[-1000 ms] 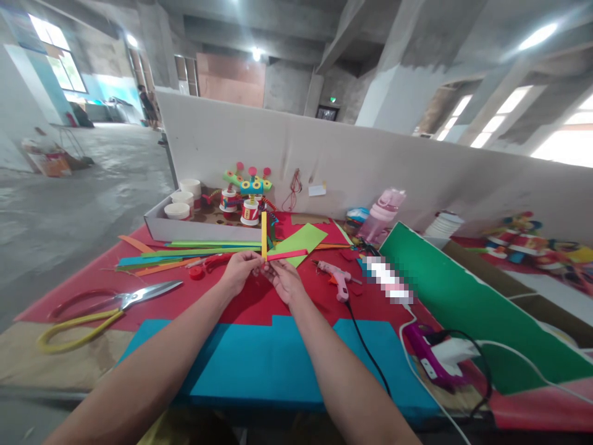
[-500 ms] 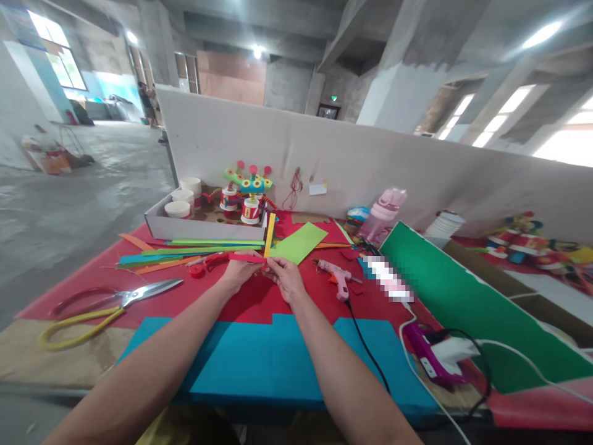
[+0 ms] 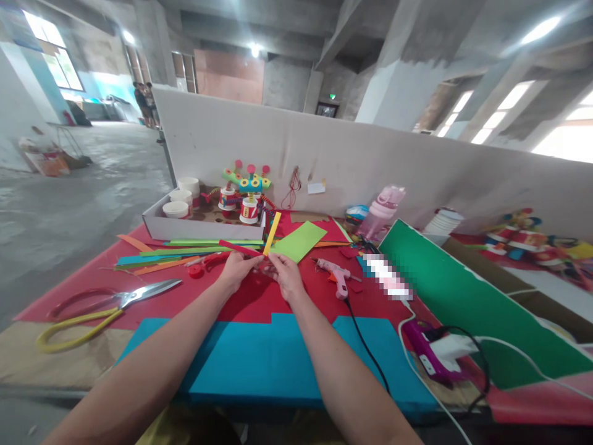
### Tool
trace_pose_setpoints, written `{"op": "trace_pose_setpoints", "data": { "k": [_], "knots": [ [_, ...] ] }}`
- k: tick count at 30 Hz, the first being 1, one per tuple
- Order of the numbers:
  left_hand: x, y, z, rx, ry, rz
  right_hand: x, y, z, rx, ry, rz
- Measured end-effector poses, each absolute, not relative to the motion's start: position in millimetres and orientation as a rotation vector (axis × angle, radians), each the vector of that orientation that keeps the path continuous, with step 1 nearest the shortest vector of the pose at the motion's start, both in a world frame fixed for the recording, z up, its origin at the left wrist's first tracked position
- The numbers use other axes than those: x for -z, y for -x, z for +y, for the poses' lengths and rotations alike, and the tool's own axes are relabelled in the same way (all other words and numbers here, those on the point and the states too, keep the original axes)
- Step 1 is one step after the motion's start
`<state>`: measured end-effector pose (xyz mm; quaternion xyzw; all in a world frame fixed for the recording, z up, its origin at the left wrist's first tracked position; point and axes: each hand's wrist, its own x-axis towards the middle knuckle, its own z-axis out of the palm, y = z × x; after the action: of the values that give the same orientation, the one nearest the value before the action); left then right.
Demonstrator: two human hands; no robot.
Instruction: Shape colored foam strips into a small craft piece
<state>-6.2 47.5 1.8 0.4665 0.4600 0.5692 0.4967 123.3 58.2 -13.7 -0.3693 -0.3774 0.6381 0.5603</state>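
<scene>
Both my hands meet over the red-covered table. My left hand (image 3: 238, 271) pinches near the joined ends of a red paper strip (image 3: 237, 247) and a yellow paper strip (image 3: 273, 232). My right hand (image 3: 286, 275) is closed on the same joint from the other side. The red strip points left and the yellow one stands up, leaning right. Just behind lies a lime green sheet (image 3: 301, 241). A pink glue gun (image 3: 337, 277) rests to the right of my right hand. Green, blue and orange strips (image 3: 162, 259) lie left of my left hand.
Large scissors (image 3: 115, 303) lie at the left. A shallow box (image 3: 204, 230) with cups and paper figures stands behind. Blue sheets (image 3: 259, 358) cover the front edge. A pink bottle (image 3: 382, 213), green panel (image 3: 472, 309) and purple power strip (image 3: 430, 358) are at the right.
The red strip has swung so its left end points up and away. The yellow strip has tilted from nearly upright to the right. Both hands remain together at the joint.
</scene>
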Motion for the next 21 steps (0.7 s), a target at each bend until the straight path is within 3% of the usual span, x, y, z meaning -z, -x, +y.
{"op": "trace_pose_setpoints", "data": {
  "k": [21],
  "knots": [
    [1.8,2.1,46.1,-1.363,-1.091,1.084,12.2,-128.1,59.0,-1.588,0.795,-0.832]
  ]
}}
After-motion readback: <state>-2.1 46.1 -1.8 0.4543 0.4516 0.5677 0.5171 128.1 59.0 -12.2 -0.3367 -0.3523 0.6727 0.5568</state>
